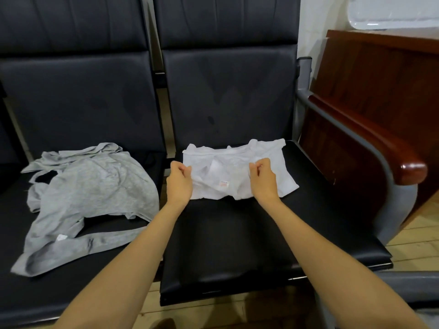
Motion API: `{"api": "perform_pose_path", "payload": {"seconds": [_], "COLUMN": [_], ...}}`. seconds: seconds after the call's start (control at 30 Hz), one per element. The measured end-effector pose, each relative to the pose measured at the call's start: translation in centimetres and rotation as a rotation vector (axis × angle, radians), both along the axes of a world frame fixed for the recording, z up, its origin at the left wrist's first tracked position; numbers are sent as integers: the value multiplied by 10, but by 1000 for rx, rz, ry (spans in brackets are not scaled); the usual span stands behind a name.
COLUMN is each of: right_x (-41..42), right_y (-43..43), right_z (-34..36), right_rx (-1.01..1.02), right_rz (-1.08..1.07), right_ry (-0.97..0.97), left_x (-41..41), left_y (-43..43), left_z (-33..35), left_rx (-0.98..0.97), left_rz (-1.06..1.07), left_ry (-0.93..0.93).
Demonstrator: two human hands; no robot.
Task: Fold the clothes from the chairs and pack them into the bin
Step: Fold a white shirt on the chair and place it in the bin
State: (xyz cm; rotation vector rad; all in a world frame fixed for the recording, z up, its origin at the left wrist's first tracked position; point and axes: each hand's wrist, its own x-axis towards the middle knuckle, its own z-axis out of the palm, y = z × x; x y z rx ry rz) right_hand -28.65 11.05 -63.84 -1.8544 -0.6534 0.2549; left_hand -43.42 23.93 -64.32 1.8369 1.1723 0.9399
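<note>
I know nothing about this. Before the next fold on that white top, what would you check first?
1. Left grip pinches the white garment: ok.
2. Right grip pinches it too: ok.
3. White garment lies wholly on the right chair seat: ok.
4. Gray garment folded: not ok, it lies crumpled on the left chair.
5. Bin ready nearby: cannot tell, not in view.
</note>
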Motion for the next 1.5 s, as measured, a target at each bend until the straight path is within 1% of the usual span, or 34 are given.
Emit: {"api": "perform_pose_path", "payload": {"seconds": [0.07,0.13,0.17,0.2,0.27,0.33,0.37,0.4,0.43,0.47,0.53,0.57,0.63,0.7,0.73,0.8,0.83,0.9,0.97,1.03,1.1,1.13,1.2,1.23,1.27,1.33,1.4,1.43,1.47,1.5], "right_x": [-1,1,0,-2,-10,-23,-29,-36,-42,-49,-59,-63,-65,-63,-63,-63,-64,-64,-63,-62,-60,-59,-56,-54,-51,-45,-41,-41,-41,-42], "right_y": [-6,-17,-26,-37,-63,-91,-103,-114,-121,-128,-135,-137,-135,-129,-125,-117,-114,-109,-103,-98,-95,-93,-90,-90,-92,-103,-124,-136,-148,-158], "right_z": [18,30,33,33,22,0,-12,-22,-29,-33,-35,-35,-34,-32,-32,-33,-33,-35,-37,-38,-38,-35,-21,-10,2,25,40,41,35,26], "right_rx": [15,-4,-68,-176,-453,-693,-742,-741,-702,-648,-594,-600,-637,-657,-640,-611,-628,-673,-677,-645,-517,-409,-165,-41,88,332,495,505,446,318], "right_rz": [2,-2,5,27,85,156,203,248,287,321,353,341,300,262,234,174,161,153,137,103,83,75,37,16,8,40,84,97,104,116], "right_ry": [-4,74,67,18,-160,-339,-399,-434,-442,-438,-408,-388,-344,-264,-201,-115,-125,-166,-155,-148,-85,-4,246,356,412,385,286,235,188,156], "left_x": [-7,-18,-26,-35,-54,-70,-76,-80,-82,-83,-87,-89,-93,-94,-93,-92,-91,-90,-89,-87,-84,-83,-81,-80,-79,-78,-80,-84,-88,-94], "left_y": [-5,-14,-22,-32,-57,-83,-92,-99,-102,-103,-107,-109,-114,-117,-117,-116,-115,-114,-112,-111,-110,-109,-109,-108,-107,-108,-110,-112,-114,-116], "left_z": [24,42,49,51,44,27,16,6,-3,-10,-16,-15,-12,-11,-13,-19,-23,-29,-31,-31,-31,-31,-29,-26,-23,-10,5,10,13,12], "left_rx": [-54,-227,-334,-436,-604,-707,-731,-741,-737,-726,-666,-621,-494,-369,-343,-387,-400,-363,-357,-365,-355,-351,-358,-373,-386,-361,-324,-319,-325,-346], "left_rz": [-29,-63,-109,-176,-314,-402,-413,-401,-366,-316,-235,-233,-312,-409,-443,-481,-487,-489,-489,-461,-435,-423,-397,-395,-407,-436,-472,-503,-547,-593], "left_ry": [-96,-178,-178,-139,49,234,271,263,208,115,-131,-218,-272,-192,-138,-57,-8,94,110,97,95,91,72,40,-15,-177,-319,-352,-365,-341]}}
